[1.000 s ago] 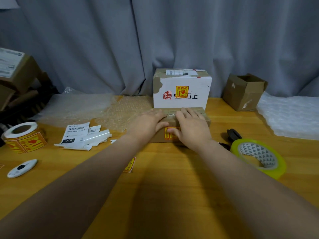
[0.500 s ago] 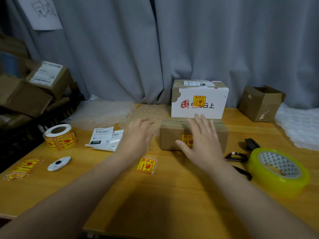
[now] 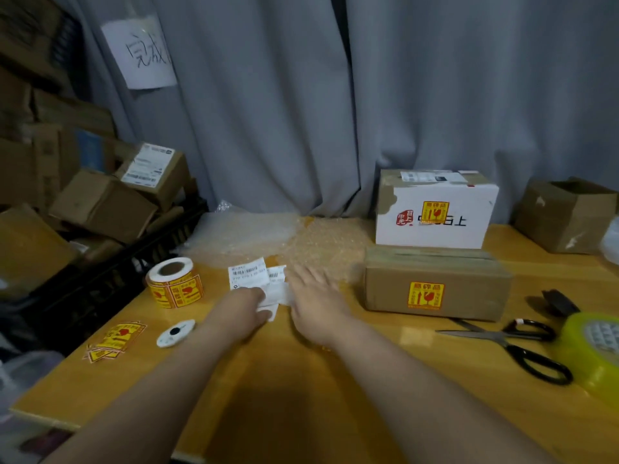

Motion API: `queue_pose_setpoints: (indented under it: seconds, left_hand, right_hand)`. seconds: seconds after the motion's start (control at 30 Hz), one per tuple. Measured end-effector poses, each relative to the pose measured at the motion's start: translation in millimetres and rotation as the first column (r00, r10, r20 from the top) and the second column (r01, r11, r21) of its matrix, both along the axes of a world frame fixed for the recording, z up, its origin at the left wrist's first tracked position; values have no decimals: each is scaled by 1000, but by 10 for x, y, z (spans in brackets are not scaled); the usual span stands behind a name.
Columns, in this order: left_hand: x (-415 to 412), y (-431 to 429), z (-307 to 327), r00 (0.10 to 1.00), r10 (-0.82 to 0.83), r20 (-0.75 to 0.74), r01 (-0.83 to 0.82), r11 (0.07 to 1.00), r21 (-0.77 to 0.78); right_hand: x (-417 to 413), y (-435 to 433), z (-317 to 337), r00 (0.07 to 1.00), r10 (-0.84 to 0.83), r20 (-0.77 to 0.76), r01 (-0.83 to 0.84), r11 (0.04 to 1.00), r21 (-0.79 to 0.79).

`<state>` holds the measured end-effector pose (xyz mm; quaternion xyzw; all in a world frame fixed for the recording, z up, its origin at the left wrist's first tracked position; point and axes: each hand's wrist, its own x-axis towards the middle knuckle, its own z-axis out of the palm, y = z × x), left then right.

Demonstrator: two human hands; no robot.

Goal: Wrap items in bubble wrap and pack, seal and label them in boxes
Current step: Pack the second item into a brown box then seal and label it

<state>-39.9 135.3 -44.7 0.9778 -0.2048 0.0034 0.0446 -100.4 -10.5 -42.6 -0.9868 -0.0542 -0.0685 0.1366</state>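
— What do we have on the wooden table (image 3: 301,396)?
— Our closed brown box (image 3: 432,286) sits right of centre, just in front of the white box (image 3: 435,212), with the grey curtain (image 3: 301,112) behind.
— And our hands?
— Our left hand (image 3: 248,306) touches the shipping labels (image 3: 249,274); we cannot tell whether it pinches them. Our right hand (image 3: 315,296) is flat with its fingers spread, just beside them. Bubble wrap (image 3: 268,239) lies beyond. The sticker roll (image 3: 174,286) is to the left, and the scissors (image 3: 509,339) and tape roll (image 3: 596,349) to the right.

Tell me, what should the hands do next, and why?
Probably lift one of the shipping labels. The left hand touches them, the open right hand is beside them, and the brown box shows a fragile sticker but no shipping label.
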Motion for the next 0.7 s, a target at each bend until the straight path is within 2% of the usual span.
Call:
queue_pose_setpoints:
  seconds: [0.13,0.23,0.27,0.33,0.4,0.43,0.47,0.5,0.53,0.57,0.6,0.63,0.7]
  left_hand:
    - [109,41,58,998,-33,48,27,993,112]
    - [120,19,76,995,-67,70,53,980,194]
    - [105,5,90,995,-55,85,39,982,183]
    - [80,-18,139,984,23,179,-30,999,37]
    - [35,-45,187,935,84,344,-1,972,-235]
    - [-9,-93,215,901,71,427,81,942,-326]
    - [-69,-162,250,860,16,509,193,915,-355]
    - [-135,-241,282,798,-77,598,322,893,-315]
    - [-225,-329,317,715,-171,678,432,870,-236]
    - [-302,-416,324,639,-268,721,522,840,-150]
    - [-363,-492,319,585,-356,729,593,801,-85]
    - [-407,-551,310,559,-422,714,641,766,-50]
    - [-485,-625,301,603,-440,666,663,740,-112]
  right_hand:
    - [204,101,-38,994,9,-107,-20,995,-97]
    - [238,100,-53,978,-95,-185,43,963,-266]
    - [235,80,-61,971,-141,-195,85,960,-268]
    - [228,5,-85,972,-156,-174,134,982,-133]
    - [165,-43,-5,991,-99,-91,113,980,161]
    - [126,-48,80,995,-78,-56,94,921,379]
    - [104,-43,170,995,-66,-68,94,774,626]
    - [81,-32,280,993,-55,-103,116,532,839]
    - [72,-44,376,987,-58,-151,162,263,951]
    - [36,-69,465,979,-78,-186,189,31,981]
    - [6,-134,508,971,-121,-208,196,-106,975]
    - [-52,-202,549,961,-176,-213,187,-153,970]
    - [-195,-361,576,937,-304,-173,158,-74,985]
